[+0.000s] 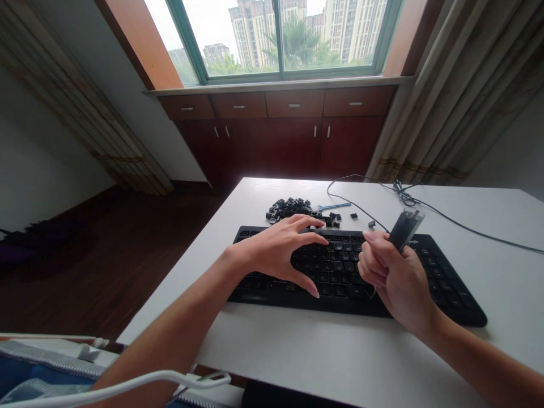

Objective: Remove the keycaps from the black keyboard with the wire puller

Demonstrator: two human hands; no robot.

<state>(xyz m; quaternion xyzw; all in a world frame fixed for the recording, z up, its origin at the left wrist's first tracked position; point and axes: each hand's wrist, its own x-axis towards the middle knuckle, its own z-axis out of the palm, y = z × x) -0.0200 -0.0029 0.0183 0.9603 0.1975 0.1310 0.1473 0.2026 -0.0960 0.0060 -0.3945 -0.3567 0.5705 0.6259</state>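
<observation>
A black keyboard [446,283] lies across the white table, many of its keycaps off and the bare sockets showing on its left and middle parts. Over its left half my left hand [293,246] is open, thumb and fingers spread, the thumb tip low near the lower rows. My right hand [395,272] is closed in a fist above the right-middle keys. Out of its top sticks the dark see-through handle of a keycap puller [406,229], and a thin wire shows below the fist. Behind the keyboard sits a pile of loose black keycaps [289,208].
A slim blue tool [334,207] lies beside the pile, with several stray keycaps [354,216] nearby. The keyboard's black cable [402,194] is bundled at the back right and runs off right. A white curved bar [170,377] crosses at the lower left, below the table's edge.
</observation>
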